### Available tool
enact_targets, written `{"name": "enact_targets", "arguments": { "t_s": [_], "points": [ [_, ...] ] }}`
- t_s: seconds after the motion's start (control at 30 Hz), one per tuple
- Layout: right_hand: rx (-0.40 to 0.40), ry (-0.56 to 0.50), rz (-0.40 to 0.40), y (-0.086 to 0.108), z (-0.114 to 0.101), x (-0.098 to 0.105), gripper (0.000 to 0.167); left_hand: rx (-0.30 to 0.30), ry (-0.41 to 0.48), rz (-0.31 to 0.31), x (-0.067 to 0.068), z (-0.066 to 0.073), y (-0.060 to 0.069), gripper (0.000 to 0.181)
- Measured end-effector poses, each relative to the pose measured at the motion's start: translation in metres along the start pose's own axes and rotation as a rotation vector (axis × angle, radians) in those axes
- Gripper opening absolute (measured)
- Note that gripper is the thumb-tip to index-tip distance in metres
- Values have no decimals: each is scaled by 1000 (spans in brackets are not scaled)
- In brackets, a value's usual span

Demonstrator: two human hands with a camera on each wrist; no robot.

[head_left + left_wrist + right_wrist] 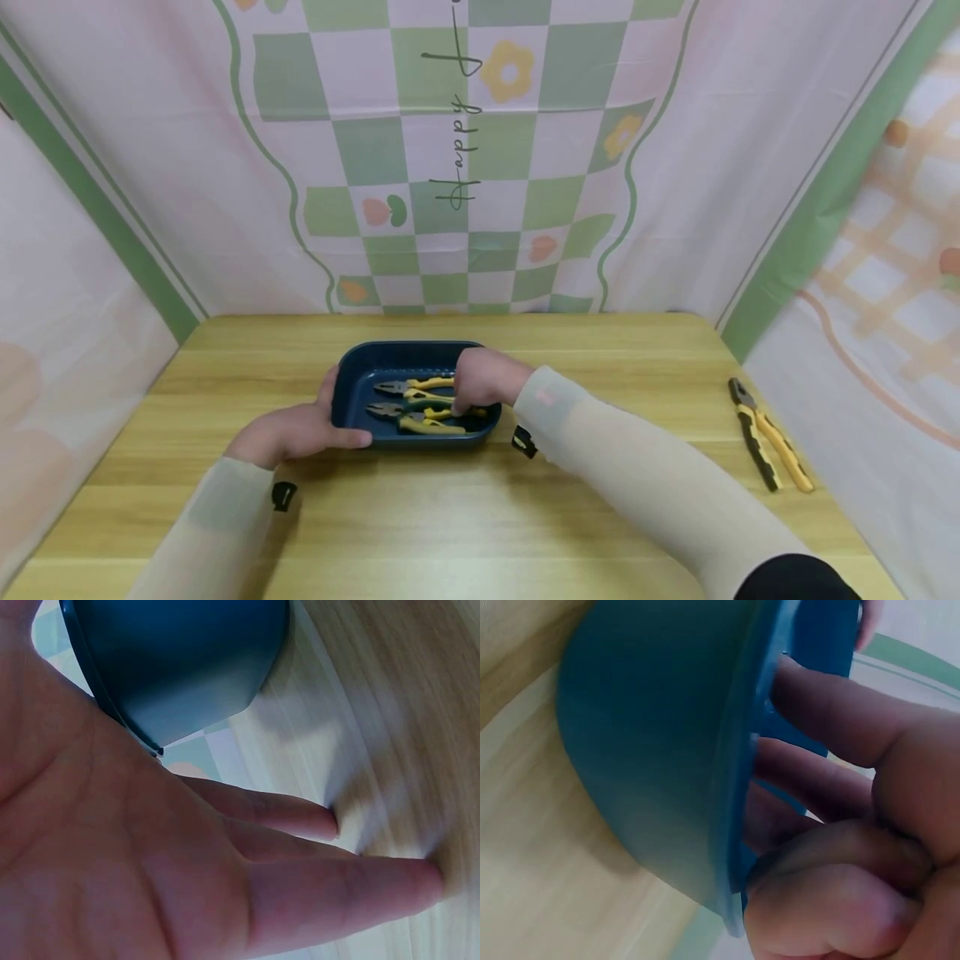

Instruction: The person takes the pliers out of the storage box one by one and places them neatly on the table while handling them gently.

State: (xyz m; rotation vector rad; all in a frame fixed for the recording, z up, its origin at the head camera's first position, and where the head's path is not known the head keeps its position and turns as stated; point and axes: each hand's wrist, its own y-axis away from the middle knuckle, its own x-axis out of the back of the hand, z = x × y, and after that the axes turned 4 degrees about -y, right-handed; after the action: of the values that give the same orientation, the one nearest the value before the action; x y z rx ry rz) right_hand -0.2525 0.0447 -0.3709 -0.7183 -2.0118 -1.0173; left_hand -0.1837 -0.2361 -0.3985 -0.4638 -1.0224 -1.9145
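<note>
A dark blue tray [408, 443] stands on the table with several pairs of pliers [431, 427] inside, their jaws pointing left and their handles yellow or yellow and green. My left hand [303, 429] touches the tray's left end, its thumb at the front rim; in the left wrist view the fingers reach straight past the tray wall. From the right my right hand [487, 379] reaches over the rim and pinches the handles of one pair of pliers. In the right wrist view the tray wall hides those fingertips, while the other fingers [825, 907] are curled outside the rim.
Another pair of pliers [765, 437], with black and yellow handles, lies near the right edge of the wooden table [420, 517]. A patterned cloth [480, 167] hangs behind the table, and cloth also hangs at both sides.
</note>
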Motion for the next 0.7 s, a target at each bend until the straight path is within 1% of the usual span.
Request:
{"name": "enact_targets", "arguments": {
  "t_s": [0.13, 0.23, 0.37, 0.43, 0.53, 0.7],
  "points": [
    [-26, 62, 21, -3, -4, -2, 56, -7, 6, 2, 1, -1, -1, 133],
    [-30, 101, 21, -5, -5, -4, 45, -6, -1, 0, 1, -1, -2, 133],
    [-13, 161, 15, -5, -7, -4, 24, 0, -22, -3, 1, 0, -1, 133],
    [5, 204, 10, -6, -8, -4, 21, -2, -30, -3, 1, 0, -1, 133],
    [35, 258, 10, -6, -8, -6, 25, -5, -30, -1, 2, 0, 0, 133],
    [48, 260, 24, -8, -6, -10, 44, -11, -38, -1, 1, 0, 0, 132]
  ]
}}
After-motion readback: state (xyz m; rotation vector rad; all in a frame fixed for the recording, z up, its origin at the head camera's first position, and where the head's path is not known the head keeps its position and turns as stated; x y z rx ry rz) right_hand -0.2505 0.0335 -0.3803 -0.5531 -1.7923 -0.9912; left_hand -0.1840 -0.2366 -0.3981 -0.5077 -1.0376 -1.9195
